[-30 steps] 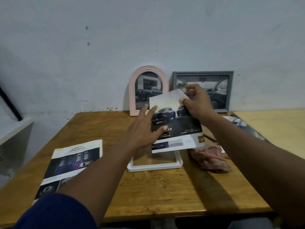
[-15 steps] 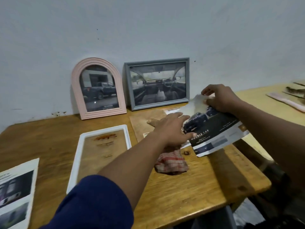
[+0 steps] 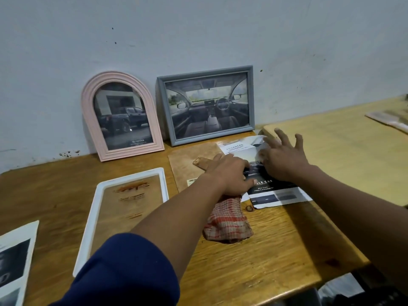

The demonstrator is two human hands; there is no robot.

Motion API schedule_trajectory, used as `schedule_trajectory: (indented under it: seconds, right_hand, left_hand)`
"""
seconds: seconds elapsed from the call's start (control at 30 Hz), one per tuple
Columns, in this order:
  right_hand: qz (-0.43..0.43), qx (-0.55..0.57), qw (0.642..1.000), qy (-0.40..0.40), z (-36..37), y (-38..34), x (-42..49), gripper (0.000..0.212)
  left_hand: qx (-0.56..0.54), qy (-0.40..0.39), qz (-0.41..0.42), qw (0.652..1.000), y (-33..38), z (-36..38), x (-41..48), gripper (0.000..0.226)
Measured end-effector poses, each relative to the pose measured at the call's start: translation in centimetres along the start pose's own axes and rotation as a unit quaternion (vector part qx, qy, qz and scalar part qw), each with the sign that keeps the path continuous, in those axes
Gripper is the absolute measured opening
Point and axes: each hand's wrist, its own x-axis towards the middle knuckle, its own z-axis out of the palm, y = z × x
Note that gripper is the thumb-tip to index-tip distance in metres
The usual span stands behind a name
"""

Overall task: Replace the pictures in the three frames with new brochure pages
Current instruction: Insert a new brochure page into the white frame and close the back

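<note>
A dark brochure page (image 3: 273,191) with a truck picture lies flat at the table's right side, on top of another white page (image 3: 239,147). My left hand (image 3: 229,174) rests palm down on its left edge. My right hand (image 3: 282,159) hovers over its upper part with fingers spread, holding nothing. A white frame (image 3: 90,217) lies flat and without a picture at centre left. A pink arched frame (image 3: 120,115) and a grey frame (image 3: 206,104), both with car pictures, lean against the wall. A brown backing board (image 3: 187,166) lies under my left hand.
A red checked cloth (image 3: 227,219) sits beneath my left forearm. Another brochure page (image 3: 15,259) lies at the front left edge. A lighter wooden table (image 3: 344,151) adjoins on the right, with something flat (image 3: 388,118) at its far end. The wooden table (image 3: 55,184) ends near the bottom right.
The brochure page went from held in the air in both hands to lying flat on the table at the right. My right hand let go and spread its fingers. The view swung right.
</note>
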Motion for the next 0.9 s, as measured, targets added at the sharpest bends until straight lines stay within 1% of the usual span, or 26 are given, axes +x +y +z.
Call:
schedule_trajectory:
  seconds: [0.07,0.1,0.13,0.23,0.27,0.37,0.47,0.57,0.67,0.8,0.9]
  right_hand:
    - [-0.019,-0.075,0.997,0.018,-0.1,-0.8,-0.8,0.045]
    - [-0.024,-0.093,0.995,0.017,-0.1,-1.2,-1.1,0.046]
    - [-0.024,-0.087,0.996,0.01,-0.2,-1.6,-1.3,0.046]
    - [0.008,0.018,0.999,-0.028,-0.5,-2.5,-1.6,0.041]
    - [0.016,0.04,0.999,-0.03,-0.7,-2.7,-1.7,0.042]
    - [0.032,0.083,0.996,-0.01,-2.1,-2.9,-1.9,0.051]
    - [0.032,0.159,0.986,0.027,-4.8,-4.6,-1.4,0.048]
    - [-0.023,0.238,0.97,0.045,-7.5,-8.7,-0.5,0.047]
    - [-0.099,0.288,0.951,0.049,-10.0,-15.3,-0.3,0.05]
    - [-0.191,0.324,0.926,0.029,-12.4,-26.5,-1.9,0.049]
    - [-0.258,0.333,0.907,0.006,-13.2,-34.7,-3.7,0.051]
  left_hand:
    - [-0.011,-0.01,-0.012,1.0,0.0,-0.2,-0.4,0.053]
    - [-0.013,-0.014,-0.016,1.0,0.0,-0.3,-0.6,0.054]
    - [-0.016,-0.017,-0.021,1.0,0.1,-0.5,-0.8,0.054]
    - [-0.03,-0.015,-0.034,0.999,0.2,-0.8,-1.6,0.055]
    - [-0.04,-0.007,-0.04,0.998,0.1,-0.8,-1.9,0.058]
    - [-0.061,0.024,-0.053,0.996,-1.0,-1.2,-2.9,0.063]
    - [-0.055,0.059,-0.057,0.995,-2.7,-2.7,-4.9,0.062]
    - [-0.049,0.098,-0.084,0.99,-5.9,-4.5,-8.5,0.061]
    - [-0.034,0.125,-0.135,0.982,-10.1,-5.7,-13.6,0.062]
    - [-0.037,0.139,-0.238,0.961,-16.1,-6.3,-22.5,0.058]
    - [-0.062,0.154,-0.32,0.933,-19.9,-6.0,-29.8,0.059]
